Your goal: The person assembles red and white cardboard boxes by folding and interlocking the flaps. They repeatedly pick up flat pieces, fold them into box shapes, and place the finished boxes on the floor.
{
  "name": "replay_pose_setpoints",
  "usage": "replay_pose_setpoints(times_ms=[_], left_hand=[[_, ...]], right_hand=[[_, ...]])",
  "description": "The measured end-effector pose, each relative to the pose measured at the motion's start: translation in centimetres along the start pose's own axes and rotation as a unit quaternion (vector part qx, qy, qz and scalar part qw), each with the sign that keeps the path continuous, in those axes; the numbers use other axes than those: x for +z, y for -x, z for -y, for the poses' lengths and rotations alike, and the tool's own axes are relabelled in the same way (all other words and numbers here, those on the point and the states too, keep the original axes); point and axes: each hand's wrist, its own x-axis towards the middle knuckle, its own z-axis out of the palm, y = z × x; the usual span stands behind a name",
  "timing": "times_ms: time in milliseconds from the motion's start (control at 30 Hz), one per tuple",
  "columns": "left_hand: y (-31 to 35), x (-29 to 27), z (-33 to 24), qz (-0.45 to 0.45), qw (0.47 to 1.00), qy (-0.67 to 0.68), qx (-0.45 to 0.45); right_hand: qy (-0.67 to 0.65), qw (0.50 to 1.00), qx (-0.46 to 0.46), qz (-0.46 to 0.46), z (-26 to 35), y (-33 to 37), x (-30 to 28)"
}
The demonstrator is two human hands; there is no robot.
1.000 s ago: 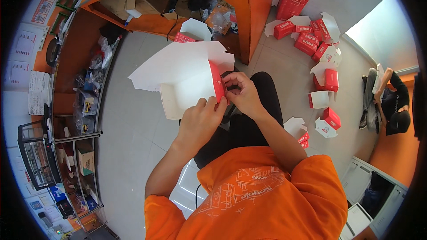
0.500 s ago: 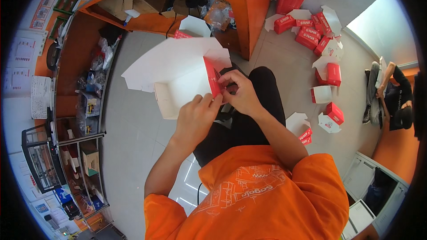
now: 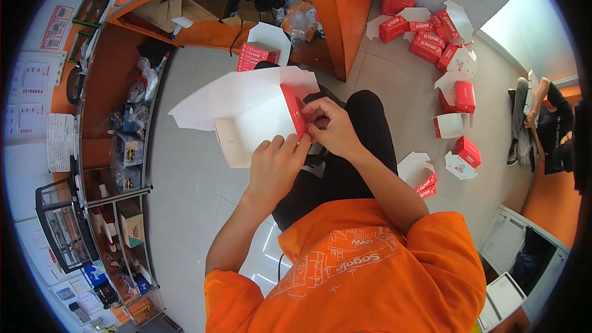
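Note:
A partly folded paperboard food box [image 3: 259, 124], white inside and red outside, sits over my lap with its wide lid flap spread to the far left. My left hand [image 3: 275, 166] grips the near corner of its red side wall, fingers bent over the edge. At the same wall's outer face, my right hand [image 3: 330, 128] pinches the board with thumb and fingertips. Both hands are closed on the box, close beside each other. What lies between the right fingertips is partly hidden.
Several folded red-and-white boxes [image 3: 427, 48] lie on the floor to the right. A stack of flat red boxes [image 3: 250, 57] stands beyond my lap, by an orange shelf unit [image 3: 341, 18]. Another person [image 3: 542, 126] is at the far right. Metal shelves [image 3: 117, 191] line the left.
The view has shifted slightly, and more of the stack beyond the box now shows. Both hands keep their grip on the red side wall, with only small finger movement.

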Motion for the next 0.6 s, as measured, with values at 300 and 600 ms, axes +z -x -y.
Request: replay_pose_setpoints(times_ms=[300,600], left_hand=[[0.5,0.5,0.1,0.038,0.995,0.081,-0.035],[-5.3,-1.2,5.2,-0.058,0.99,-0.104,0.076]], right_hand=[[-0.009,1.0,-0.007,0.011,-1.2,-0.2,-0.3],[0.116,0.992,-0.034,0.033,1.0,-1.1,-0.1]])
